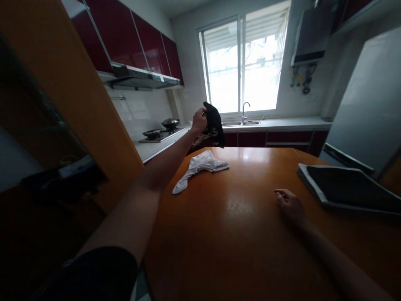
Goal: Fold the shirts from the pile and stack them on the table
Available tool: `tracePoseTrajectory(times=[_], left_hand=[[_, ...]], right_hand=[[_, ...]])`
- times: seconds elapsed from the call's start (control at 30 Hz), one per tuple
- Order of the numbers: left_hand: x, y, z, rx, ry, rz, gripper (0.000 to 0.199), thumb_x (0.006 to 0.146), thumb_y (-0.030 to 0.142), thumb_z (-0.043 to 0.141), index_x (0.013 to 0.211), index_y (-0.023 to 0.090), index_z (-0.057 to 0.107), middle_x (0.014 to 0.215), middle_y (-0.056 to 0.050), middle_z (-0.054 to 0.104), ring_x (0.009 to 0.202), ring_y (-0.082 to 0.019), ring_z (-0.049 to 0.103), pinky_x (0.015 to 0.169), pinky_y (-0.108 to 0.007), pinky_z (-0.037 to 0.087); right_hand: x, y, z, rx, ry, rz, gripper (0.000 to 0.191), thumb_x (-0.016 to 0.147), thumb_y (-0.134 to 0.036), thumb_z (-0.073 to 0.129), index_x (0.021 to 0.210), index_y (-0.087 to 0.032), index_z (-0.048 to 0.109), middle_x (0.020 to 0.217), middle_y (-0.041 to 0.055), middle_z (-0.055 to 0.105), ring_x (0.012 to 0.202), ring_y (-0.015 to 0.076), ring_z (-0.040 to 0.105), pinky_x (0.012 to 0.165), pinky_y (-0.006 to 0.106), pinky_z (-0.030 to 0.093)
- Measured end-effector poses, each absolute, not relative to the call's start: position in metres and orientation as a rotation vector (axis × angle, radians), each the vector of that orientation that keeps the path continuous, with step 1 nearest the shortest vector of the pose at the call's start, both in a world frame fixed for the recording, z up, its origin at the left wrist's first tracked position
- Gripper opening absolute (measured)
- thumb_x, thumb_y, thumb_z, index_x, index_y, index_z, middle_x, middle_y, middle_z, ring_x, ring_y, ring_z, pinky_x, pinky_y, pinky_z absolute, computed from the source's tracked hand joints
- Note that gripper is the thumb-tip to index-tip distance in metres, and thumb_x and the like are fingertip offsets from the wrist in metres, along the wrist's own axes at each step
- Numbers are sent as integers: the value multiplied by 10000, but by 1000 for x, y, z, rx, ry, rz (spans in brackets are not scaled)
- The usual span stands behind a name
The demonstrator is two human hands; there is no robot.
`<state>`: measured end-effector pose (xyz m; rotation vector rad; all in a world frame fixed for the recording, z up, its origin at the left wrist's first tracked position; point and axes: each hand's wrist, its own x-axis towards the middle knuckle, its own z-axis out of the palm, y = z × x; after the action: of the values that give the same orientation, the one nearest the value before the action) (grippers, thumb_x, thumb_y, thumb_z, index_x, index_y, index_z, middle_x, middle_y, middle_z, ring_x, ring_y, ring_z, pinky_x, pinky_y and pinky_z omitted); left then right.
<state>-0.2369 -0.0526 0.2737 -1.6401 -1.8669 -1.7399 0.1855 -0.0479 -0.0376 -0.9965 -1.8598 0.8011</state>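
Note:
My left hand [199,120] reaches out past the far left part of the wooden table [247,251], its fingers closed on a piece of black cloth [214,123]. The cloth hangs in the air and has a pale pattern low on it; I cannot make out which garment it is. Below it a crumpled white garment [205,163] lies on the table, one end twisted into a narrow tail. My right hand [290,206] is low at the table's right side, fingers loosely bent and partly apart, holding nothing visible.
To the right lies a flat folded stack of black and white cloth [354,188]. A grey fridge [363,100] stands beyond it. Behind the table are a sink [241,123], a window and a stove [163,134] with two pans. An orange wooden frame [90,96] rises at left.

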Motion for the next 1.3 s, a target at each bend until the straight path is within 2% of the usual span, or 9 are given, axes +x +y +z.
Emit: tracePoseTrajectory(times=[0.13,0.37,0.5,0.6,0.73,0.93,1.1,1.2,1.3], left_hand=[[-267,-68,259,-1561,-2125,-1454,213,858,153,549,1030,108,666,998,-109,703,929,-205,630,837,-310,502],[-315,-134,171,-1598,-2692,-776,208,691,312,747,756,116,717,699,-94,692,715,-247,661,697,-346,539],[-322,-149,121,-1548,-2793,-475,403,784,416,686,1049,119,741,1064,-177,727,1016,-339,670,873,-419,529],[-309,-154,71,-1564,-2769,-371,545,886,520,562,1367,267,605,1509,-140,490,1372,-396,440,1058,-546,408],[-306,-159,12,-1521,-2778,-243,547,941,580,423,1442,385,523,1639,-62,295,1489,-449,206,1077,-749,237],[-365,-141,-16,-1374,-2727,-292,531,951,527,384,1428,357,545,1638,-44,301,1483,-388,259,1108,-708,253],[-380,-137,-18,-1326,-2627,-528,500,944,491,419,1352,275,612,1565,-103,425,1432,-389,345,1108,-715,229],[-366,-146,-11,-1262,-2368,-798,463,971,389,371,1302,189,626,1442,-143,546,1344,-332,458,1143,-607,257],[-339,-154,-1,-1228,-2129,-921,411,963,292,356,1225,152,641,1310,-147,621,1252,-297,521,1116,-481,322]], right_hand=[[186,-42,-42,-1030,-1885,804,321,809,-398,519,955,-185,709,1010,135,732,853,267,702,765,393,556],[180,-43,-47,-1021,-1934,754,304,817,-346,506,942,-171,720,1004,120,726,832,229,694,756,345,538],[179,-40,-52,-1018,-1948,704,292,825,-328,512,953,-172,723,1030,111,721,846,221,686,785,344,527],[179,-38,-54,-1013,-1950,698,284,833,-321,512,963,-175,718,1048,109,716,880,226,683,804,351,525],[178,-42,-52,-999,-1921,700,262,832,-295,506,944,-179,711,1005,104,711,888,226,680,785,344,533],[190,-29,-30,-1060,-1829,523,279,854,-272,479,974,-158,703,992,112,701,853,222,657,789,354,528],[254,5,-12,-1352,-1613,-29,339,864,-233,456,1060,-124,710,1102,175,673,1037,300,582,936,455,442],[293,16,-19,-1668,-1482,-145,360,851,-283,527,1120,-124,705,1195,219,634,1089,367,519,908,533,388],[311,19,-26,-1816,-1481,-107,291,834,-300,569,992,-117,732,1081,243,654,1046,398,513,872,582,349]])
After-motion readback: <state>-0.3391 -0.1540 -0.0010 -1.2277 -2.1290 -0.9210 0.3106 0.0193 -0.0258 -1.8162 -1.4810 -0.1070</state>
